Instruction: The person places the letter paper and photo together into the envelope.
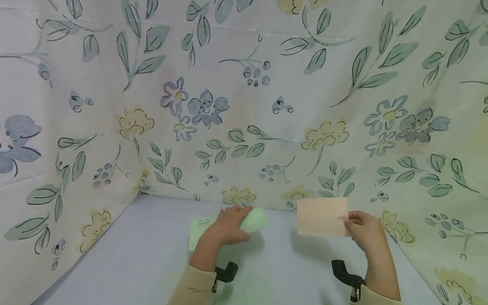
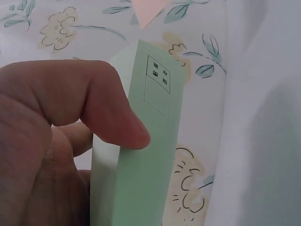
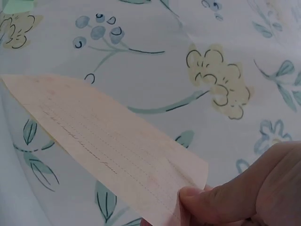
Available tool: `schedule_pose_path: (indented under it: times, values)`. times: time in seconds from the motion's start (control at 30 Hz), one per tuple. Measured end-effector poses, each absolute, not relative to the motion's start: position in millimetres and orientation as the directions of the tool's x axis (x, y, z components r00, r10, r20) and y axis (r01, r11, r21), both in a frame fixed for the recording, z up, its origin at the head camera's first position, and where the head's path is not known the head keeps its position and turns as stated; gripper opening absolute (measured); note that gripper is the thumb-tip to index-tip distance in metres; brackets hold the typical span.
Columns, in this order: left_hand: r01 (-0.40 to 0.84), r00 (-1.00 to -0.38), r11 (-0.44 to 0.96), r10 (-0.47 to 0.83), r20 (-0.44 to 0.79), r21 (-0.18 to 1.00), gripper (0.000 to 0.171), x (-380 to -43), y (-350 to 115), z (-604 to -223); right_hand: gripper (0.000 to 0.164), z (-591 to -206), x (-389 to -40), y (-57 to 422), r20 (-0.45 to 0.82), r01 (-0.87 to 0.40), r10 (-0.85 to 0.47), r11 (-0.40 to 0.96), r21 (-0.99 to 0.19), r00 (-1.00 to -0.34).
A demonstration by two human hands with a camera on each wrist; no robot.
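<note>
1. Left hand – pinching the green envelope; left wrist view shows one bent digit with its tip on the face, other fingers partly hidden behind the paper.
2. Right hand – pinching the peach writing sheet by its right edge, thumb on the near face; the other fingers are curled and partly hidden.
3. Green envelope: in front of the person, left of the sheet, the hand across its middle. Printed box near its left end in the head view; left wrist view gives a small four-character box with a dotted outline beside it. Can't tell whether its lower edge touches the table.
4. Peach writing sheet: held up above the table, roughly level, blank toward the head camera. Right wrist view shows dotted lines and a line of cursive on it. Apart from the envelope.
5. Wrists: black wrist mounts below both hands, then beige sleeves.
6. Surface: smooth whitish tabletop, soft shadows below both papers, faint green tint at the near middle.
7. Room: floral fabric behind the table and along both sides – off-white, green leaf sprigs, blue flowers and berries, yellow blooms; shallow creases, a corner at back left.
</note>
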State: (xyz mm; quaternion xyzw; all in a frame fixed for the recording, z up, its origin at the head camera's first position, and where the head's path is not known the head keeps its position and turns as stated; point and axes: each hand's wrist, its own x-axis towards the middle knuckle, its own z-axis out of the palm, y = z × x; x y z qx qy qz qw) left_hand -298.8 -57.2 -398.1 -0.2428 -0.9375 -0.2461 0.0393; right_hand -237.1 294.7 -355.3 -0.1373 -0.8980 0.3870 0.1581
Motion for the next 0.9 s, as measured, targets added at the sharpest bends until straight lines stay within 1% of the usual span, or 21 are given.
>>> schedule_pose_path:
  times: [0.33,0.53,0.7,0.9]
  values:
    - [0.489,-0.872,0.767,0.439,0.216,0.416,0.083,-298.3,-56.3,-397.2,0.039,-356.1,-241.9,282.7,0.153,0.058,0.289,0.608,-0.791,-0.945]
    - [0.498,-0.867,0.759,0.444,0.225,0.419,0.084,-298.3,-55.2,-396.5,0.035,-356.1,-245.2,272.5,0.184,-0.007,0.245,0.583,-0.813,-0.952]
    - [0.496,-0.868,0.761,0.443,0.223,0.418,0.086,-297.6,-55.0,-394.5,0.034,-356.0,-249.9,264.7,0.208,-0.066,0.212,0.531,-0.845,-0.955]
    - [0.499,-0.866,0.778,0.437,0.243,0.381,0.091,-298.1,-53.4,-395.9,0.032,-355.6,-252.4,254.6,0.211,-0.089,0.203,0.484,-0.871,-0.956]
